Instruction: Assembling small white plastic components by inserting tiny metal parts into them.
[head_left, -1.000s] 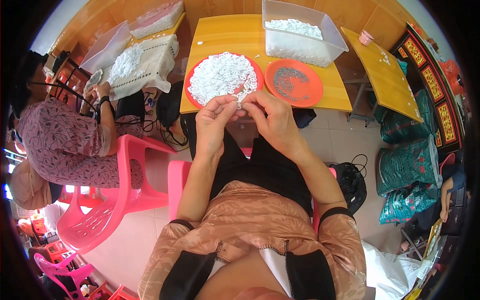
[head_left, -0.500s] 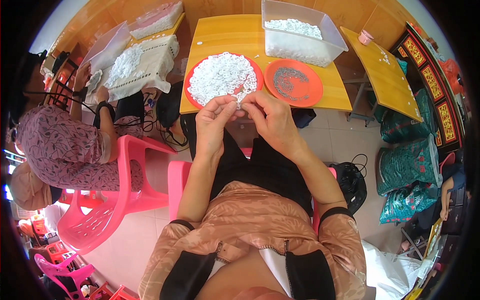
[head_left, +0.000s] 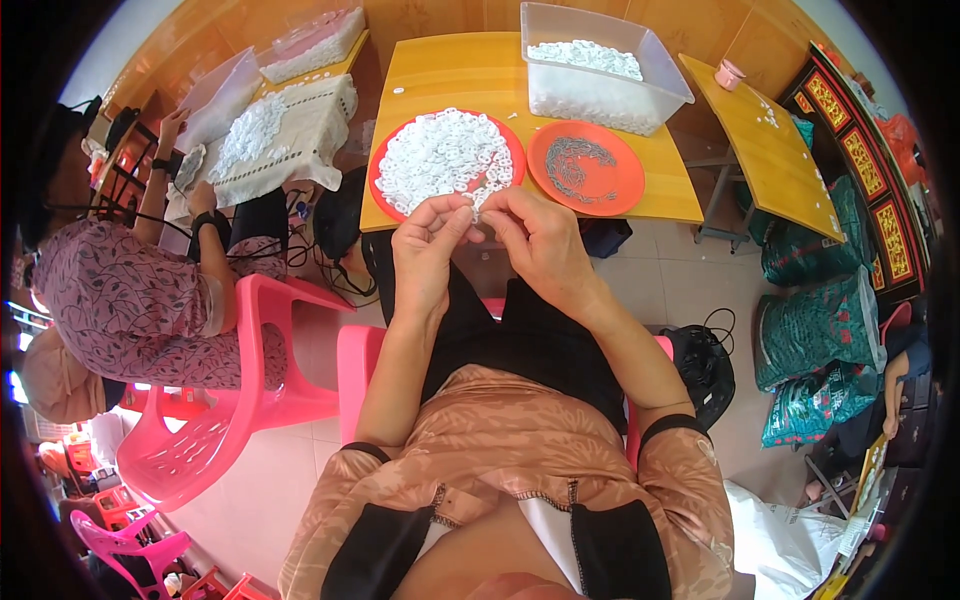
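My left hand [head_left: 432, 243] and my right hand [head_left: 538, 240] meet in front of the table's near edge, thumbs and fingertips pinched close together. Between them shows a small white plastic piece [head_left: 475, 213], mostly hidden by the fingers. It looks like the pieces heaped in the red plate [head_left: 373, 190] just beyond my hands. Those white pieces [head_left: 440, 160] are small and ring-like, with holes. Right of that, an orange-red plate [head_left: 625, 185] carries a curved line of small grey metal parts [head_left: 567, 172].
A clear plastic bin [head_left: 590, 100] of white pieces stands at the back of the yellow table [head_left: 440, 65]. On the left, another person [head_left: 130, 290] sits at a cloth-covered table [head_left: 320, 140]. A second yellow table [head_left: 770, 150] and green sacks [head_left: 815, 330] are on the right.
My hands stay together at nearly the same spot, fingers shifting slightly around the small white piece. On the left, the other person's far hand has lifted a little.
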